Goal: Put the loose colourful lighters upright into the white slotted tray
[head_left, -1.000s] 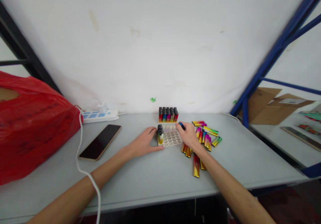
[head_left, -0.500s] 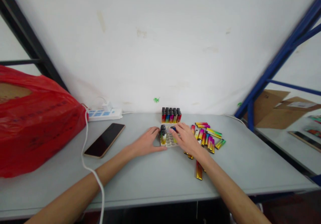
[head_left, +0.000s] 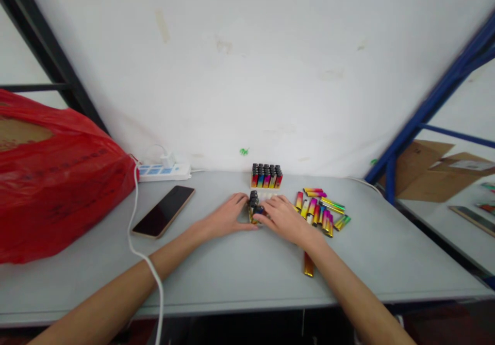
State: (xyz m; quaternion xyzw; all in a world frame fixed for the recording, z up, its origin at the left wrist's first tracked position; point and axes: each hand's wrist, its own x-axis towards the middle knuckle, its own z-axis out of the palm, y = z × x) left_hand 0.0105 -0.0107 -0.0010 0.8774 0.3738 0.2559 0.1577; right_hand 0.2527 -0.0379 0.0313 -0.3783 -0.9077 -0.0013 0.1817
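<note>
A pale tray with holes [head_left: 266, 195] sits on the table before me, partly covered by my hands. Several black-topped lighters [head_left: 253, 198] stand upright along its left side. My left hand [head_left: 227, 217] grips the tray's left end, thumb along the front and fingers at the back corner. Over the tray, my right hand [head_left: 285, 219] pinches a lighter with a dark top [head_left: 259, 210] beside the standing ones; its lower part is hidden. Behind is a block of upright lighters [head_left: 266, 177] in a second holder. To the right lies a loose pile of shiny multicoloured lighters [head_left: 312, 207].
A phone [head_left: 164, 212] lies at the left, near a white power strip [head_left: 164, 171] and a red plastic bag [head_left: 65, 180]. A white cable [head_left: 135, 255] crosses above my left forearm. One gold-red lighter [head_left: 308, 265] lies close to my right forearm.
My right hand has moved left and nearer across the tray, bringing the lighter beside the standing ones. My left hand stays at the tray's left end. The view has shifted slightly.
</note>
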